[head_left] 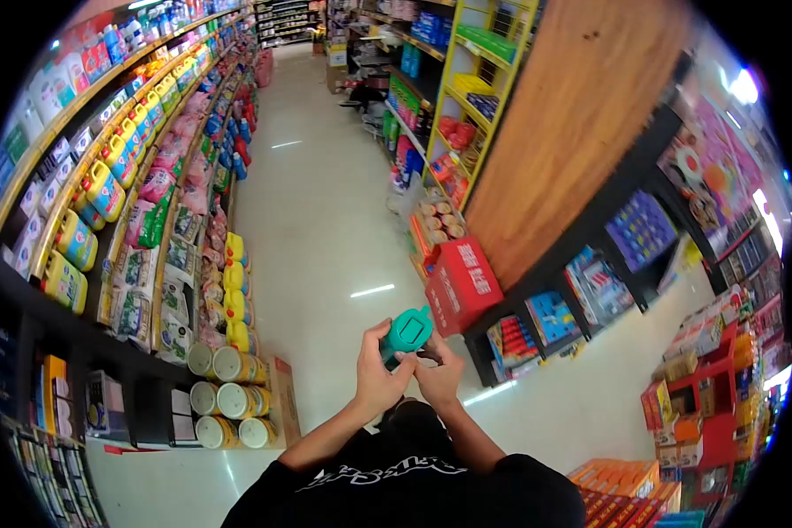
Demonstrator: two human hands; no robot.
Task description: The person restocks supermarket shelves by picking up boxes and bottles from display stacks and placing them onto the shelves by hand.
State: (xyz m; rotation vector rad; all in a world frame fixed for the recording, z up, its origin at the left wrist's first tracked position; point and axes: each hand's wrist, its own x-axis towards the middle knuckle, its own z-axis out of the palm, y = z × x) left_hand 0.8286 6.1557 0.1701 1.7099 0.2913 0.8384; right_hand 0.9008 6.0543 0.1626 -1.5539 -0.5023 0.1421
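A teal-green plastic object [410, 329] with a rounded top and a dark rectangular outline is held up in front of my chest. Its exact kind does not show. My left hand [380, 370] wraps round its left side, with the thumb across the near edge. On the other side my right hand [440, 374] is closed against its lower right, fingers bent. Both hands partly hide the lower part of the object.
Long shelves of yellow jugs [106, 189] and pink packs run along the left. Stacked tubs [238, 400] stand at their end. To the right are a red box [463, 286], a wooden panel [581, 97] and black shelving. Orange boxes [620, 480] sit at lower right.
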